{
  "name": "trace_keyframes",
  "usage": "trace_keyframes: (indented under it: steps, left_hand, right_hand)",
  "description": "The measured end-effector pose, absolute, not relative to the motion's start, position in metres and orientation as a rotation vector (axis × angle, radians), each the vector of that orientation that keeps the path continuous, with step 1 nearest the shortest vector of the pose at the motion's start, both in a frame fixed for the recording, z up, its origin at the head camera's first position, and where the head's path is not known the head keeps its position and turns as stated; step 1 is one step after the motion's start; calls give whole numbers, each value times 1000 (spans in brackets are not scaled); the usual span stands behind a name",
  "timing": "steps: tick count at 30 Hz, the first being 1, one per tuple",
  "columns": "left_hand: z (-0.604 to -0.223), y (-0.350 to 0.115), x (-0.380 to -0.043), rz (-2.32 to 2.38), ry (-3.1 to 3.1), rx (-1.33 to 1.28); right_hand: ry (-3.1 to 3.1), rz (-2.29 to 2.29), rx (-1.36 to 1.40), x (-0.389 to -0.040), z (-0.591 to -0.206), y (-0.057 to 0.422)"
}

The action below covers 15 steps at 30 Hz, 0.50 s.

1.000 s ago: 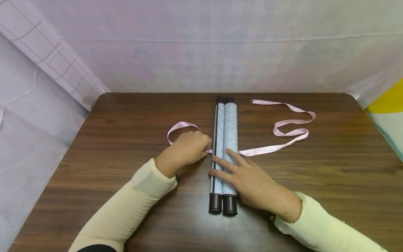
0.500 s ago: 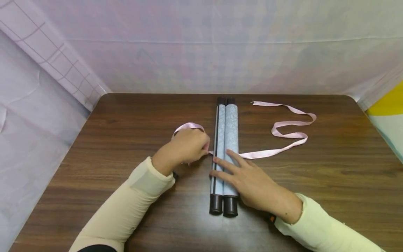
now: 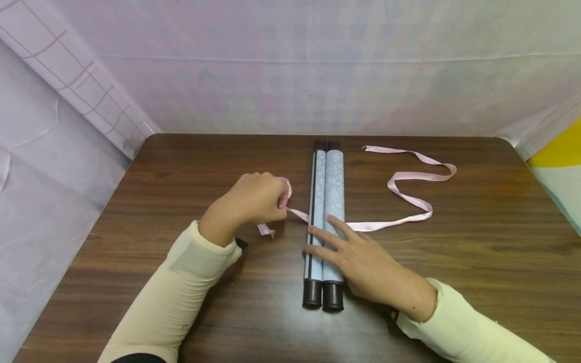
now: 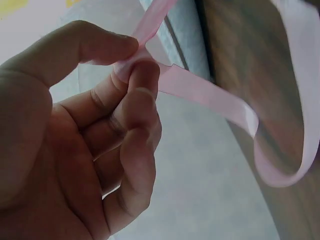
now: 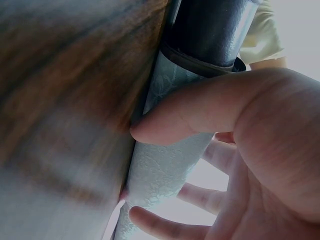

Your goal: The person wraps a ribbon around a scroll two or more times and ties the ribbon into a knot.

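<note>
A scroll rolled from both ends forms two parallel pale blue patterned rolls with dark brown end caps, lying mid-table in the head view. A pink ribbon runs beneath them and comes out on either side. To their left, my left hand pinches the ribbon between thumb and fingertips; the left wrist view shows ribbon trailing from the pinch in a loop. My right hand rests on the rolls, fingers spread and nearly straight across both. Its thumb lies along the right roll's side, close to the tabletop.
The brown wooden table ends at the back against a pale plaid cloth. Folded white cloth hangs along the left side, and a yellow and white cloth shows beyond the right edge.
My left hand has shifted left and away from the rolls, drawing the ribbon taut. The right part of the ribbon has slid slightly toward the rolls. My right hand stays in place.
</note>
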State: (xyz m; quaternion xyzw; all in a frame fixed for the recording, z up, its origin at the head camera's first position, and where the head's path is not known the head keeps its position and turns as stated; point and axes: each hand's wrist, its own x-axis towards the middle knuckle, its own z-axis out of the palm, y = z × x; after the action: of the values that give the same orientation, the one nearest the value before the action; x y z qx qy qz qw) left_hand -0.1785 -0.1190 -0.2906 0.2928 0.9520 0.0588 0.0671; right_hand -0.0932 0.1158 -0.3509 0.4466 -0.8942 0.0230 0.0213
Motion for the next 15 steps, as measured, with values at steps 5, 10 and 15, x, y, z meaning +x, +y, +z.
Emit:
trace_keyframes:
  steps: [5, 10, 15]
  left_hand:
    - [-284, -127, -182, 166, 2896, 786]
    - [-280, -137, -185, 148, 2948, 731]
    - [-272, -149, -187, 128, 3055, 606]
  right_hand:
    - [-2773, 76, 1383, -93, -351, 116]
    - [-2772, 79, 1379, -93, -351, 116]
    - [-2776, 80, 1379, -93, -351, 116]
